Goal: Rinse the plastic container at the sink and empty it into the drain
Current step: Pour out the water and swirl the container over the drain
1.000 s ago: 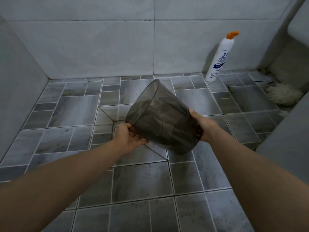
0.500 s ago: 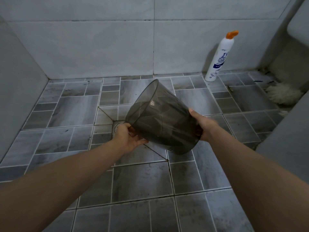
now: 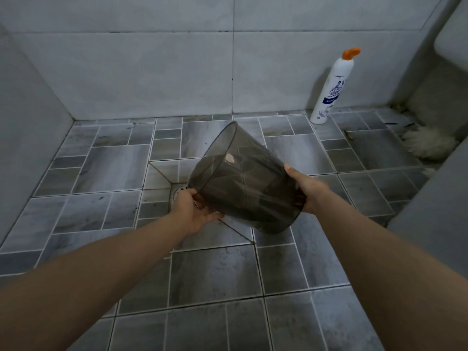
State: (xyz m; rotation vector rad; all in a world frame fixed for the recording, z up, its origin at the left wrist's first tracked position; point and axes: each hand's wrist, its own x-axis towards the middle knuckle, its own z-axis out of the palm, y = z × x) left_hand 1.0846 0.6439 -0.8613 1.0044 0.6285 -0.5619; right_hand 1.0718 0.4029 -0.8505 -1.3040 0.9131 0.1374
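Observation:
A smoky, see-through plastic container hangs tilted above the tiled floor, its open mouth turned up and to the left. Water lies inside against its lower side. My left hand grips the wall just under the rim on the lower left. My right hand holds the base end on the right. The round floor drain sits directly below the rim, partly hidden by my left hand and the container.
A white cleaner bottle with an orange cap stands against the back wall at right. A white mop head lies in the right corner. Grey walls close in at left, back and right.
The container has stayed almost still in both hands, its mouth sinking very slightly toward the drain. My arms have hardly shifted.

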